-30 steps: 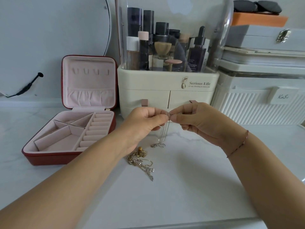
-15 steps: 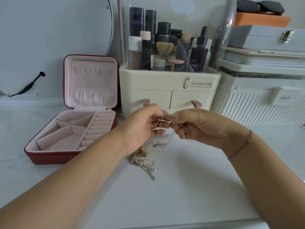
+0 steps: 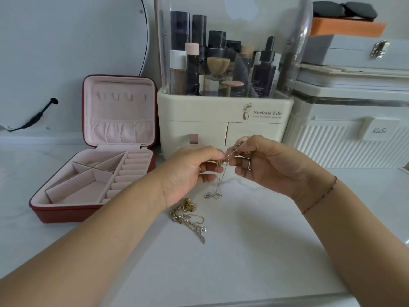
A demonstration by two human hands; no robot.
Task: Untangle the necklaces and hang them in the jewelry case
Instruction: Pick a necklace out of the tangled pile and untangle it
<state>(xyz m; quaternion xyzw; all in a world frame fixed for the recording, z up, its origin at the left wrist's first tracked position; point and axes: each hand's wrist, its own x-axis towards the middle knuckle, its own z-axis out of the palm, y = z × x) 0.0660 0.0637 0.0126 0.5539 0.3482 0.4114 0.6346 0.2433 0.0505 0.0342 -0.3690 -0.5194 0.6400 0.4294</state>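
Two hands meet mid-frame over the white counter, w/ the cream makeup organizer right behind them. The jewelry case sits open at left, lid upright, tray flat on the counter. It lies well left of the grip and a bit further back, so the left hand is the nearer one for the hang.

The left hand is up off the counter, thumb & forefinger tips pinching a thin silver necklace near its top, other fingers curled under. The right hand faces it, nearly touching, fingertips pinching the same chain just beside the left's pinch and slightly higher. Both grips are closed on the chain, nothing else held.

A tangled pile of gold & silver necklaces lies on the counter below the left wrist, apart from the hanging one. The held chain's long axis runs approx straight down from the pinch. Knot or clasp btw the fingertips: too small to tell. The pendant at the bottom is at or just above the counter, can't say which. The hooks in the lid's top row look bare.

Judgement: next move likely carries the chain's top left & up to a hook, kept vertical and clear of the pile.
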